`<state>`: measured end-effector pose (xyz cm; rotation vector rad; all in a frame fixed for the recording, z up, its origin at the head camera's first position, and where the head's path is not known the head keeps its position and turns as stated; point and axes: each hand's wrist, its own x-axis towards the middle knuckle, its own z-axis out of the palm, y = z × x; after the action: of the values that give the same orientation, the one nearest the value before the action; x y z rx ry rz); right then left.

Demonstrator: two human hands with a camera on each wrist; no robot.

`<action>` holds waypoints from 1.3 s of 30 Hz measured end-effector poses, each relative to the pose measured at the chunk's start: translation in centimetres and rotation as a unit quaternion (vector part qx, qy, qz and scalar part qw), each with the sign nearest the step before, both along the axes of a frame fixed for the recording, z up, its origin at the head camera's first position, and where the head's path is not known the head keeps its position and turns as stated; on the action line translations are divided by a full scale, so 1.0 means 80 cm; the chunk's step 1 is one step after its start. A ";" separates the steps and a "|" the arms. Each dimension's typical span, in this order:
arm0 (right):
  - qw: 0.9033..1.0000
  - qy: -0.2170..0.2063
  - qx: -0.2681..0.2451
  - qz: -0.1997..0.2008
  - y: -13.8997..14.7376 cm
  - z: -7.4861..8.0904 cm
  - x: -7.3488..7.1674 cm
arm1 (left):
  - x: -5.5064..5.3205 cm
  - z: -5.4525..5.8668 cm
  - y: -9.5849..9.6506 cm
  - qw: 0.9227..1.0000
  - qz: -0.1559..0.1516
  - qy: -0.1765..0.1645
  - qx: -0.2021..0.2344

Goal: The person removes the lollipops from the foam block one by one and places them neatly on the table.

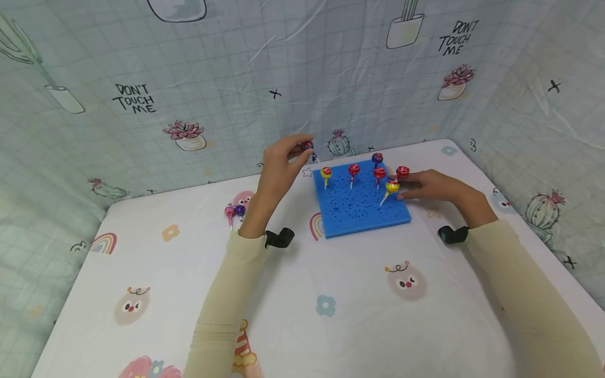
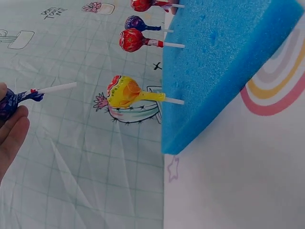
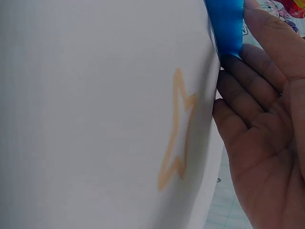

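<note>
My left hand [image 1: 281,165] pinches a dark purple wrapped lollipop [image 2: 8,105] by its candy head, above the far left corner of a blue foam board [image 1: 359,220]. Its white stick points free of the fingers, apart from the foam. My right hand [image 1: 432,186] holds the board's right edge, thumb at the upper face and fingers against the side. Several lollipops stand stick-down in the foam: a yellow one [image 1: 326,172] at the left, a red one [image 1: 354,169], a purple one [image 1: 377,158] at the back and a tilted yellow one [image 1: 392,186] near the right hand.
A pink lollipop [image 1: 229,211] and a purple lollipop [image 1: 239,210] lie on the white printed tablecloth [image 1: 293,278], beside my left wrist. A patterned curtain [image 1: 227,94] rises directly behind the table's far edge and along its sides.
</note>
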<state>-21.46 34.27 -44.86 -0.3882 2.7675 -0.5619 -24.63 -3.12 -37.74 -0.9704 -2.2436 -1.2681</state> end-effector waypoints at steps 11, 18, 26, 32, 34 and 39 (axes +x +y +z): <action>1.000 0.003 0.004 -0.004 -0.007 -0.002 0.006 | 0.024 0.003 -0.030 0.999 0.012 0.027 -0.016; 1.000 0.002 0.004 0.007 -0.004 -0.001 0.009 | 0.042 0.003 -0.064 0.998 0.022 0.043 -0.046; 1.000 0.000 0.020 0.010 -0.001 -0.004 0.007 | 0.054 0.002 -0.111 0.993 0.043 0.043 -0.098; 0.999 -0.004 0.034 0.012 -0.004 0.001 0.008 | 0.060 -0.005 -0.134 0.992 0.048 0.037 -0.113; 0.999 -0.006 0.031 0.009 -0.005 0.001 0.008 | 0.062 -0.006 -0.137 0.992 0.045 0.036 -0.116; 1.000 -0.002 0.026 0.014 -0.006 0.000 0.009 | 0.066 -0.007 -0.140 0.991 0.041 0.043 -0.122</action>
<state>-20.78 33.77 -44.87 -0.4115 2.7618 -0.4837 -19.38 -14.32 -38.32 -0.9854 -2.3832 -0.9141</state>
